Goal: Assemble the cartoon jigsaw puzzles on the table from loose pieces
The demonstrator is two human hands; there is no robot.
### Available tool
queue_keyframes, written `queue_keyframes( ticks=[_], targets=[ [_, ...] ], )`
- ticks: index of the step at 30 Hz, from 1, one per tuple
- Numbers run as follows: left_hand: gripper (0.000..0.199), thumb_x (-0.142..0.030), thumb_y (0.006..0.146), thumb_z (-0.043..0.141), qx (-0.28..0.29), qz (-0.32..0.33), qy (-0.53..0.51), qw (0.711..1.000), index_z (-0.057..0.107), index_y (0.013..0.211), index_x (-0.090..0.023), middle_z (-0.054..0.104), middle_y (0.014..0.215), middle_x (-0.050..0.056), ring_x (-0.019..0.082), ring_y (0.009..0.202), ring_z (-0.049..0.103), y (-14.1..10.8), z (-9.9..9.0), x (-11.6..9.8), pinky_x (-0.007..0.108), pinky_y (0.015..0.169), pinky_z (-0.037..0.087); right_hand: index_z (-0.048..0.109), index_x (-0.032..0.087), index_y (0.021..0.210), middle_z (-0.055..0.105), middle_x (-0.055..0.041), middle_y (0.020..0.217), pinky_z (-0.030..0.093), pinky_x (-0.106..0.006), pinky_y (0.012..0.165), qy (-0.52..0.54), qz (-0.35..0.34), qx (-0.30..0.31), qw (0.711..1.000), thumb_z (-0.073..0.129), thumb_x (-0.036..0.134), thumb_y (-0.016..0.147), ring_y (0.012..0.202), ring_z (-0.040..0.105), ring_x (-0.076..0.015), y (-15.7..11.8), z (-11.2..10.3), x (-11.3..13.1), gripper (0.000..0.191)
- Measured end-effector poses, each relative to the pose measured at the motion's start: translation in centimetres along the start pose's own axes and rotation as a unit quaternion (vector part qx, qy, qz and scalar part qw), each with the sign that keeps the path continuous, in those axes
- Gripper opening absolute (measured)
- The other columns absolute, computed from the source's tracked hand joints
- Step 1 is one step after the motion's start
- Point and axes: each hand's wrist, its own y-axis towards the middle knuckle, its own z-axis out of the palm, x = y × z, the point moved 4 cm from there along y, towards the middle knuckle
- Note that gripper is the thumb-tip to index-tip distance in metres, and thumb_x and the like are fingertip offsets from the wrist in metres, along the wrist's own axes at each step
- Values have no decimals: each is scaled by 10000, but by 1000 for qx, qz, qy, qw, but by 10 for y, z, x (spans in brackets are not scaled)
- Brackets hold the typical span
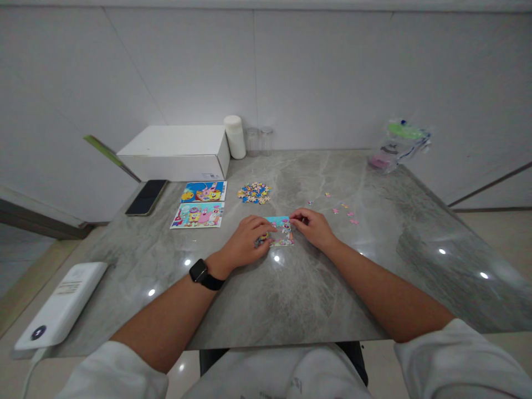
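Observation:
A partly assembled jigsaw puzzle [286,242] with a bright cartoon print lies flat on the grey marbled table, with grey showing through its middle. My left hand [245,242], a black watch on its wrist, covers the puzzle's left side; its thumb and index finger are apart. At the upper right corner, my right hand [311,226] has its thumb and index finger pinched together; whatever is between them is hidden. Just beyond the puzzle sits a heap of loose puzzle pieces [254,193]. Several single pink and yellow pieces [336,211] lie scattered to the right.
Two cartoon picture cards [198,215] lie at left, beside a dark phone [147,198]. Behind them stand a white box [174,152], a white canister [235,137] and two clear glasses [266,142]. A plastic bag [390,147] sits back right, a white power bank [66,302] front left.

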Motion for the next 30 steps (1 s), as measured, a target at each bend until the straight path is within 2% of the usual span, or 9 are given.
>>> queue_keyframes(
  ticks=[5, 14, 30],
  targets=[
    [286, -282, 976, 636, 52, 23, 8, 998, 738, 1242, -267, 676, 1325, 96, 271, 1249, 598, -2, 3, -10, 494, 1122, 446, 763, 229, 968, 752, -23, 871, 493, -308, 748, -7, -30, -8, 999, 662, 285, 915, 765, 648, -174, 0, 0, 1, 127],
    [306, -306, 966, 650, 82, 26, -3, 996, 748, 1255, -294, 653, 1342, 97, 286, 1280, 582, -2, 3, -13, 506, 1140, 438, 744, 227, 950, 724, -41, 914, 508, -317, 795, -16, -105, 4, 994, 612, 203, 937, 829, 646, -182, -3, 1, 12, 135],
    [340, -338, 948, 680, 100, 39, -13, 994, 761, 1278, -328, 596, 1457, 101, 324, 1351, 542, -3, 4, -16, 564, 1177, 434, 773, 242, 927, 756, -28, 865, 491, -319, 800, -62, -127, 87, 986, 661, 159, 869, 795, 659, -179, -10, 6, 19, 151]
  ],
)
